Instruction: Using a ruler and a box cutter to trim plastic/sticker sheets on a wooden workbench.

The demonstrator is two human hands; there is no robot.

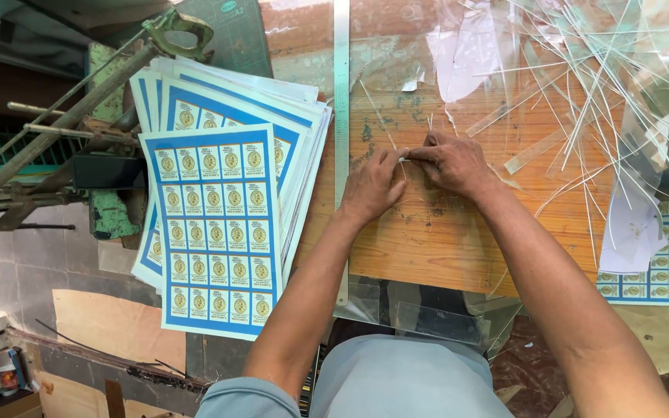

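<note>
**Pinching a thin clear strip at mid-worktop**

Meeting fingertip to fingertip, the left hand (371, 186) and the right hand (453, 161) rest on the wooden worktop (427, 240), each grip narrowed to a pinch on the same thin clear strip (379, 116), which runs from the fingers up and to the far left across the bare wood. The strip is fine and see-through, so how far it goes under the fingers cannot be told.

Just left of the left hand lies a long steel ruler (341, 101), running from far to near. Left of it sits a fanned stack of blue-bordered label sheets (218, 232), printed with rows of round gold emblems. To the far right lies a loose heap of clear offcut strips (605, 85), and at the right edge another label sheet (663, 271), partly covered.
</note>
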